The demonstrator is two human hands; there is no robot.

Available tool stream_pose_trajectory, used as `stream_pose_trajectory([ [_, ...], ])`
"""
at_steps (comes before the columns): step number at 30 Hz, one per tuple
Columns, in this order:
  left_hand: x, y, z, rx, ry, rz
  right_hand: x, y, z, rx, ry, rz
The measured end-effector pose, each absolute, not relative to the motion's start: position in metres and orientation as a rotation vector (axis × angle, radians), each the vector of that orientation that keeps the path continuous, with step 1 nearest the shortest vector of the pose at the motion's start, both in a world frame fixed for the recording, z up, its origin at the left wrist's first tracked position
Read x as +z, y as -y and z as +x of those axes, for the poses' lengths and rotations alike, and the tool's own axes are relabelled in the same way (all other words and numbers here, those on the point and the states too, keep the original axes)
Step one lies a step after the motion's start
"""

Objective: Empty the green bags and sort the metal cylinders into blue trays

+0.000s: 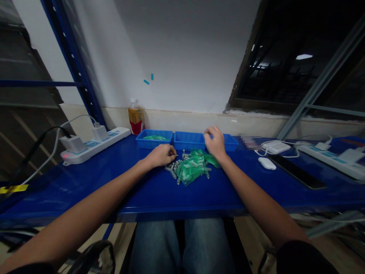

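Observation:
My left hand (162,155) is at the left edge of a pile of small metal parts (172,171), its thumb and fingers pinched together; what they hold, if anything, is too small to name. Over the gap between the middle blue tray (189,146) and the right blue tray (231,142) is my right hand (215,141). Its fingers are curled downward, and anything between them is hidden. Green plastic bags (191,167) with silvery cylindrical pieces lie across the pile. Another green bag (155,138) rests in the left blue tray (154,145).
A power strip (97,146) with plugged-in chargers and a drink bottle (136,117) stand at the left. On the right lie a black phone (296,172), a white earbud case (267,163), a white adapter (276,147) with cables, and another power strip (333,161). The blue table's front edge (182,214) is above my knees.

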State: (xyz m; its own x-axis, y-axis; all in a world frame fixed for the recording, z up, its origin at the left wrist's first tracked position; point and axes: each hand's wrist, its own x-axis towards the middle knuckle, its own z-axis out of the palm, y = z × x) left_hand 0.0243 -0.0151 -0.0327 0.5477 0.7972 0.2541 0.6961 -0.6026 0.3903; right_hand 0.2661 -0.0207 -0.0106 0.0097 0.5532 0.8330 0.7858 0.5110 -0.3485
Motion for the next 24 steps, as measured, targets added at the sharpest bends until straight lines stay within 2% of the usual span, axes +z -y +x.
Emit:
stream_pose_trajectory([
  [5, -0.018, 0.023, 0.032, 0.821, -0.949, 2.190, -0.008, 0.045, 0.229, -0.109, 2.024, -0.888],
  [10, -0.017, 0.026, 0.030, 0.873, -0.862, 2.078, -0.018, 0.051, 0.216, -0.141, 2.207, -0.892],
  [14, -0.012, 0.022, 0.030, 0.803, -0.922, 2.060, -0.020, 0.048, 0.215, -0.155, 2.157, -0.909],
  [17, 0.011, 0.035, 0.029, 0.769, -1.123, 2.232, -0.018, 0.047, 0.214, -0.162, 2.099, -0.923],
  [20, 0.028, 0.084, 0.020, 0.993, -1.302, 2.336, -0.015, 0.047, 0.213, -0.144, 2.036, -0.939],
  [22, 0.019, 0.132, 0.010, 0.851, -1.186, 2.211, -0.013, 0.047, 0.213, -0.133, 2.008, -0.944],
  [24, -0.013, 0.182, 0.003, 0.502, -0.965, 2.053, -0.013, 0.047, 0.214, -0.131, 1.994, -0.941],
])
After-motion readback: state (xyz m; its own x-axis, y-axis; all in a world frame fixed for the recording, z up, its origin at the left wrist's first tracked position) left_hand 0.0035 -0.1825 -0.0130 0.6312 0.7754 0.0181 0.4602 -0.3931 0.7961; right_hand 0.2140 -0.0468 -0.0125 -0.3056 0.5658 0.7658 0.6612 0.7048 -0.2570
